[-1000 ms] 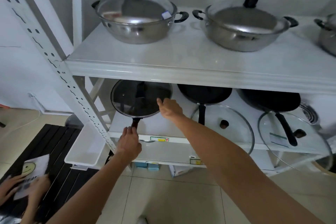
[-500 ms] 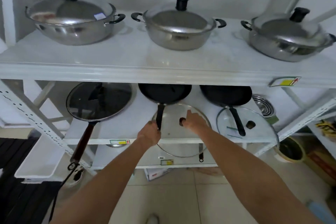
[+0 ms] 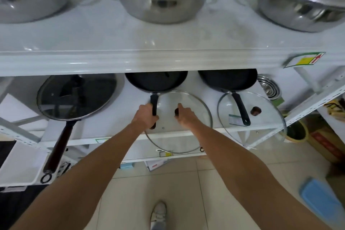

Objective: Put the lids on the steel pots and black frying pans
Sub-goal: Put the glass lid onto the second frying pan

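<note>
Three lidded steel pots stand on the top shelf; the middle pot point(image 3: 160, 2) is nearest. On the lower shelf the left black frying pan point(image 3: 78, 97) wears its glass lid. The middle frying pan point(image 3: 156, 81) is uncovered, and my left hand point(image 3: 146, 116) is closed around its black handle. A clear glass lid point(image 3: 188, 123) leans at the shelf's front, overhanging the edge; my right hand point(image 3: 183, 116) grips its dark knob. The right frying pan point(image 3: 227, 80) is uncovered, with a second glass lid point(image 3: 261, 123) leaning over its handle.
The white top shelf point(image 3: 168, 59) overhangs the back halves of the pans. A steel strainer point(image 3: 268, 87) sits at the lower shelf's right end. A slanted rack brace point(image 3: 313, 106), a yellow-rimmed bin point(image 3: 296, 132), a cardboard box and a blue lid point(image 3: 321, 200) are at the right.
My view has moved closer and lower toward the shelves. My left hand has closed around the middle pan's handle. My right hand stays on the lid's knob.
</note>
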Demonstrator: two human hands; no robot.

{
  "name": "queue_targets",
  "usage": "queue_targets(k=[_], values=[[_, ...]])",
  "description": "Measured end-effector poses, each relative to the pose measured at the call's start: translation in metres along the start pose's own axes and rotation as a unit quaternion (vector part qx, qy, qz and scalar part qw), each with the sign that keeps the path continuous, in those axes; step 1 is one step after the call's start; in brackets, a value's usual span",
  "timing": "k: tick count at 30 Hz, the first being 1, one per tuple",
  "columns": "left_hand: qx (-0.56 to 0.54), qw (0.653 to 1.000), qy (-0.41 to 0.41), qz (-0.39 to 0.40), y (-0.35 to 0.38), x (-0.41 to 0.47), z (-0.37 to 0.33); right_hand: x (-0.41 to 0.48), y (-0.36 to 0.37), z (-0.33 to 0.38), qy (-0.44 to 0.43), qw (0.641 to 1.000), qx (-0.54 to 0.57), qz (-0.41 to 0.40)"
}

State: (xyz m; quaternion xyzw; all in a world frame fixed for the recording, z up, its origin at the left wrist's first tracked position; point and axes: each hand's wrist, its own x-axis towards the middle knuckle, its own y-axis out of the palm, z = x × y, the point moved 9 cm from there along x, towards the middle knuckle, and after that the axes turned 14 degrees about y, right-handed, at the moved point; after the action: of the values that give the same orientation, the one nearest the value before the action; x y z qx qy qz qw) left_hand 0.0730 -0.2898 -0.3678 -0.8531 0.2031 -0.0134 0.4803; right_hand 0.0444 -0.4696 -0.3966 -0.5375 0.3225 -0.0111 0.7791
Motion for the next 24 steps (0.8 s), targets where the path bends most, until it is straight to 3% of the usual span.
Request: queue_targets(k=[24], values=[[0.026,0.999,-0.017,0.012,-0.037,-0.027,0.028,-0.075,-0.021,-0.040,-0.107,0.992,-0.009,-0.060]])
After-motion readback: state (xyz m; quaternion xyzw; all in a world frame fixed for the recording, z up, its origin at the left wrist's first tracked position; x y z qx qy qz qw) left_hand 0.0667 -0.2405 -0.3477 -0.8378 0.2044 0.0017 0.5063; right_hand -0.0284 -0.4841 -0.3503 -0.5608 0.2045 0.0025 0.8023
